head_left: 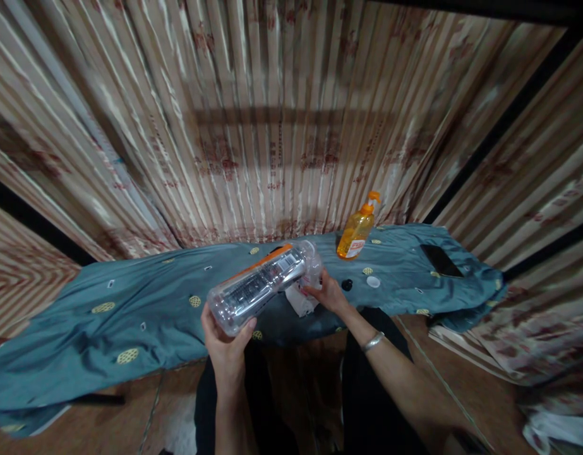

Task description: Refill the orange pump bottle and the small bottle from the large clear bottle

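A large clear plastic bottle (pixel 260 287) with a printed label and an orange strip lies tilted in the air, its base toward the left and its narrower end up to the right. My left hand (pixel 227 344) grips the base, thumb on the near side. At the other end my right hand (pixel 330 294) is closed around a clear plastic piece (pixel 314 268), which touches or overlaps the bottle's end; I cannot tell its exact kind. Below it is something white and crumpled-looking (pixel 301 302), partly hidden by the bottle and my right hand.
A yellow-orange pump bottle (pixel 355 234) stands at the back of the cloth-covered bench (pixel 168 303). Right of my hand lie a small black cap (pixel 347 285) and a white disc (pixel 373 282). A dark phone (pixel 441 260) rests farther right. Patterned curtains (pixel 272 126) hang behind.
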`<action>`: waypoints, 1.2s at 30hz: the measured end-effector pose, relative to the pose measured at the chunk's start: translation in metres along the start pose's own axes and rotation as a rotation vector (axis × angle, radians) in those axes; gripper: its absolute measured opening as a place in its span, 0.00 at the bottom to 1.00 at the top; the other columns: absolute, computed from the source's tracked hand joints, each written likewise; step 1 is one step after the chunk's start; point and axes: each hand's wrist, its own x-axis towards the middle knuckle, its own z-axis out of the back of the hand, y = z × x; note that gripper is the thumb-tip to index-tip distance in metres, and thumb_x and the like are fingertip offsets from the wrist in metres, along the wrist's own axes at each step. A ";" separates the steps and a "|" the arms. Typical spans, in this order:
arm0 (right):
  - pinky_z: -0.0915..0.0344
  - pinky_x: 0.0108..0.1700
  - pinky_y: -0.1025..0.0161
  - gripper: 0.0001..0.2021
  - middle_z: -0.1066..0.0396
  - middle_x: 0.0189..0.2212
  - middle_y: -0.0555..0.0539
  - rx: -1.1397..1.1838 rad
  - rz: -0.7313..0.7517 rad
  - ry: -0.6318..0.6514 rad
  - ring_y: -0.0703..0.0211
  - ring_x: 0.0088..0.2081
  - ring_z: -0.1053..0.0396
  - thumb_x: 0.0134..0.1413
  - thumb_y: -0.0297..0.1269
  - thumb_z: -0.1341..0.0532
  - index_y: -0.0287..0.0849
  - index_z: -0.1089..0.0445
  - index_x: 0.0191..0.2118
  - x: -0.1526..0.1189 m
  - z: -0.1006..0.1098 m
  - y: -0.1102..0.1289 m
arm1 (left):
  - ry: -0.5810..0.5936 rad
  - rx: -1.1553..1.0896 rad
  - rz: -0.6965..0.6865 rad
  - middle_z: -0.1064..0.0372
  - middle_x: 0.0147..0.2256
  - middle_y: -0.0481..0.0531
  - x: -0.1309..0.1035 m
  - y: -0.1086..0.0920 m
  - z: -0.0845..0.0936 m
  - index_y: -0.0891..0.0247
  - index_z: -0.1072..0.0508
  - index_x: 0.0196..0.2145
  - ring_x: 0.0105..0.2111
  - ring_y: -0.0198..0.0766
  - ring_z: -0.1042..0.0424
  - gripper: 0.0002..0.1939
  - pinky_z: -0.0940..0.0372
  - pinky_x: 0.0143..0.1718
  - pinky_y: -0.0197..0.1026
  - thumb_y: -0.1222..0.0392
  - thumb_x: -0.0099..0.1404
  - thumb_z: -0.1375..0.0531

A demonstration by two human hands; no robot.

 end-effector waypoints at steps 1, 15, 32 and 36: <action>0.25 0.40 0.52 0.21 0.21 0.34 0.48 0.001 -0.005 0.000 0.47 0.36 0.21 0.48 0.42 0.31 0.45 0.31 0.48 0.000 0.000 0.001 | -0.002 -0.003 0.002 0.26 0.51 0.54 0.000 0.000 0.000 0.60 0.28 0.56 0.47 0.38 0.25 0.48 0.31 0.50 0.36 0.58 0.36 0.18; 0.23 0.44 0.49 0.22 0.19 0.38 0.46 -0.018 -0.055 0.034 0.46 0.40 0.19 0.52 0.38 0.29 0.46 0.31 0.52 -0.004 0.006 0.009 | 0.003 0.085 -0.007 0.26 0.48 0.53 -0.003 -0.006 0.005 0.60 0.27 0.56 0.49 0.45 0.25 0.46 0.30 0.51 0.41 0.52 0.40 0.19; 0.25 0.45 0.51 0.27 0.17 0.42 0.43 0.012 -0.075 0.039 0.43 0.42 0.19 0.50 0.39 0.28 0.45 0.31 0.56 -0.005 0.003 0.005 | -0.027 0.155 -0.038 0.27 0.52 0.56 -0.006 -0.006 0.014 0.60 0.29 0.60 0.48 0.43 0.25 0.51 0.32 0.58 0.46 0.50 0.39 0.18; 0.24 0.44 0.51 0.26 0.18 0.41 0.42 0.007 -0.081 0.047 0.44 0.41 0.19 0.51 0.41 0.29 0.43 0.31 0.55 -0.005 0.003 0.007 | -0.010 0.177 -0.061 0.27 0.49 0.54 -0.006 -0.003 0.016 0.60 0.27 0.58 0.47 0.45 0.24 0.47 0.34 0.61 0.52 0.49 0.42 0.19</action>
